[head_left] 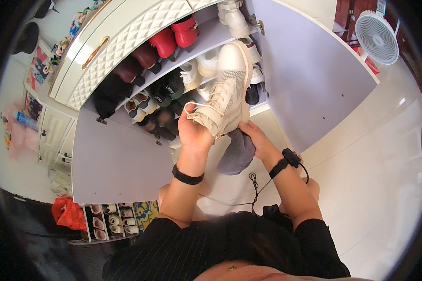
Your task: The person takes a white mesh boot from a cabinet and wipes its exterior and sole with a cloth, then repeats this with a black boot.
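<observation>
A cream lace-up ankle boot (225, 89) with mesh sides is held up in front of the shoe cabinet, its toe pointing away from me. My left hand (194, 129) is wrapped round the boot's ankle part from the left, near the laces. At the heel, my right hand (254, 136) has its fingers closed on a grey cloth (237, 152) that hangs below the boot. Whether the right fingers also press on the boot's sole is hard to tell. Behind the boot, cabinet shelves (206, 42) hold several pairs of shoes, among them red heels (185, 32).
The left cabinet door (122, 159) and right cabinet door (309, 70) stand ajar on both sides. A white fan (377, 37) is at the far right. A small shoe rack (112, 221) and a red bag (69, 213) lie at lower left. A cable (254, 187) hangs near my right wrist.
</observation>
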### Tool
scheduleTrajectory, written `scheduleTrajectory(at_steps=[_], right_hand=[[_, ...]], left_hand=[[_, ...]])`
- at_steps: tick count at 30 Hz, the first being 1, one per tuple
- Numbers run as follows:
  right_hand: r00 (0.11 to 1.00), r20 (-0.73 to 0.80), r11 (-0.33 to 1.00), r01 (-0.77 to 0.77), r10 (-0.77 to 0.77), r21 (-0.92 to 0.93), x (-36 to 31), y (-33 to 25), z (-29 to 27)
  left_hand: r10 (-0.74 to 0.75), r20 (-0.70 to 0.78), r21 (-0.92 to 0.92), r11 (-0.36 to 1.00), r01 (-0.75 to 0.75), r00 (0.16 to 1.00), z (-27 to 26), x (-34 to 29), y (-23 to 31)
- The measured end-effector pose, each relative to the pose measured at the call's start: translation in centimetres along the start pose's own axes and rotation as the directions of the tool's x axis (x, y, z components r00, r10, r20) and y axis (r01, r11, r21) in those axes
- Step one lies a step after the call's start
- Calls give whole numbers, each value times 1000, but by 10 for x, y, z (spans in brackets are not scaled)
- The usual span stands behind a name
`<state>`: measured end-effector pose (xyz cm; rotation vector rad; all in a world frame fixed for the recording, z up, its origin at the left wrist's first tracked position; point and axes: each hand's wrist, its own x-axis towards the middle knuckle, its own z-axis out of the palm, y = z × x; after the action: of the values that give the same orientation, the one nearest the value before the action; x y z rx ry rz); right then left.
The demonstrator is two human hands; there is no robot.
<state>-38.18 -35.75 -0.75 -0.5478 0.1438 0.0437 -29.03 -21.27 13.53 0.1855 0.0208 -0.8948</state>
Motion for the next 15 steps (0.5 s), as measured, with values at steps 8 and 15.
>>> scheduleTrajectory(at_steps=[8, 15], right_hand=[[986, -105, 992, 126, -126, -12, -5, -21, 3], [984, -48, 985, 174, -173, 14, -21, -37, 6]], left_hand=[[9, -134, 102, 995, 5, 991, 38, -13, -26], [396, 131, 935, 254, -246, 909, 42, -70, -12]])
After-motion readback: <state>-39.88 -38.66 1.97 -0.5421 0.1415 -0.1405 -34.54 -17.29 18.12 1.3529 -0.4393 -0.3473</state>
